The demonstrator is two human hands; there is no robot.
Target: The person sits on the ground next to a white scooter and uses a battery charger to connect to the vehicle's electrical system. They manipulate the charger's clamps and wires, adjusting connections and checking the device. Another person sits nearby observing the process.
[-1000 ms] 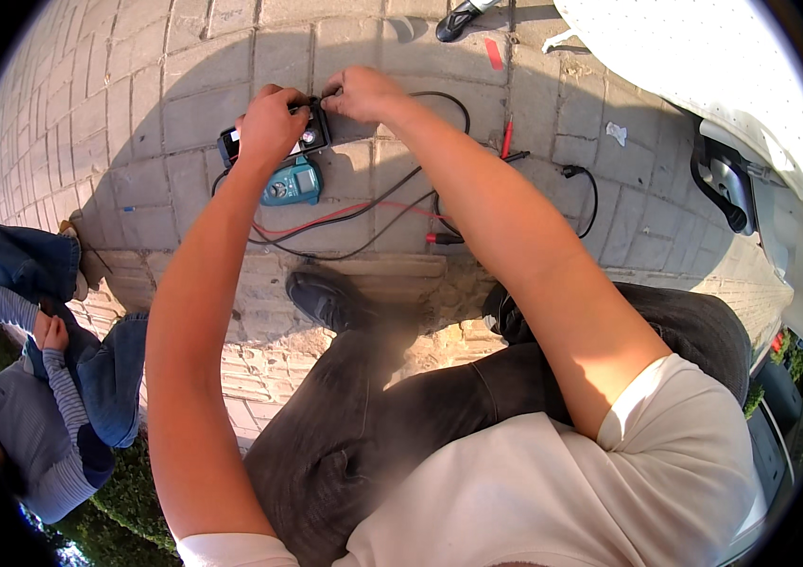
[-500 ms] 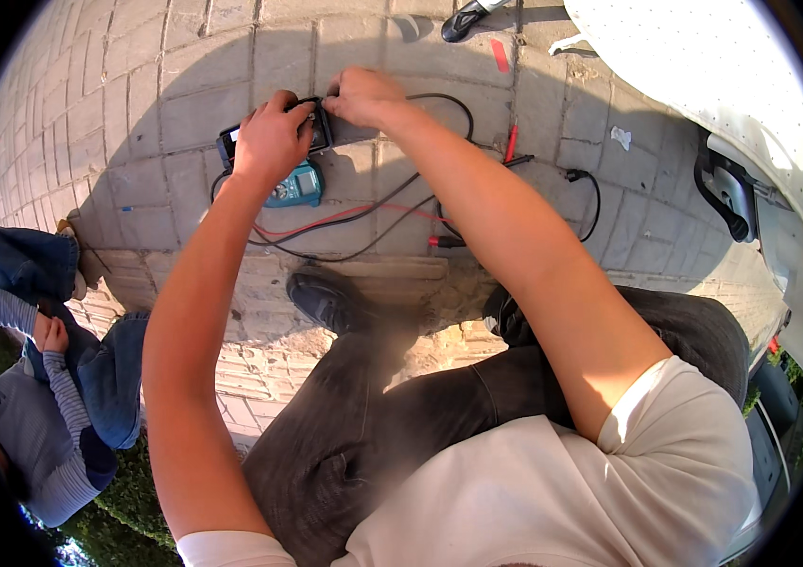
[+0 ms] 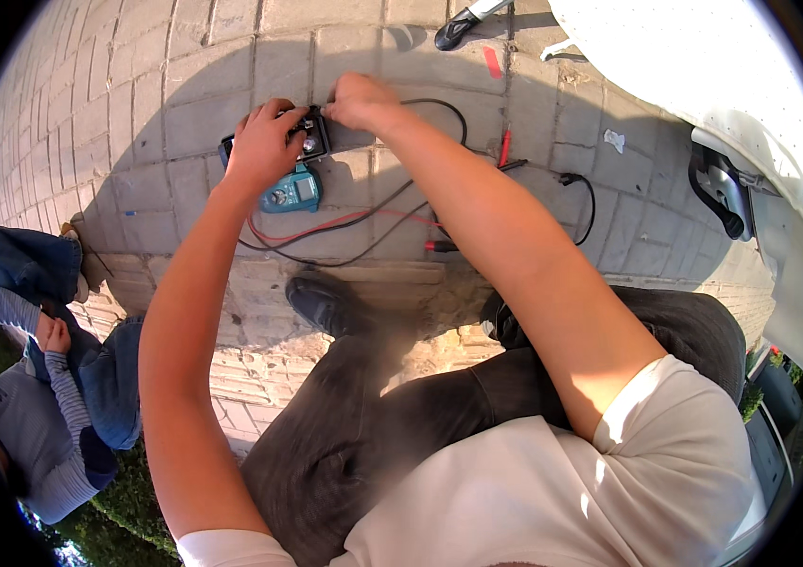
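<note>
On the paving lies a black box (image 3: 319,145) with small silver round parts on its top. My left hand (image 3: 261,151) grips it from the left, fingers bent over its upper side. At its far right corner my right hand (image 3: 362,100) is closed in a pinch; a black cable (image 3: 453,111) runs out from behind that hand, and the fingertips are partly hidden. Just below my left hand sits a teal multimeter (image 3: 293,192) with a small screen. Red and black test leads (image 3: 378,214) trail rightward from it. A red probe (image 3: 505,148) and a black probe (image 3: 516,164) lie beyond my right forearm.
A short black cable (image 3: 593,210) curls on the bricks. At the right are a white dotted panel (image 3: 685,66) and a black handle-like part (image 3: 718,198). Another person (image 3: 51,378) sits at the left, hands together. My shoe (image 3: 321,302) is close to the leads.
The left hand has shifted slightly down and left on the box, showing more of its top and the multimeter. The right hand stays pinched at the corner.
</note>
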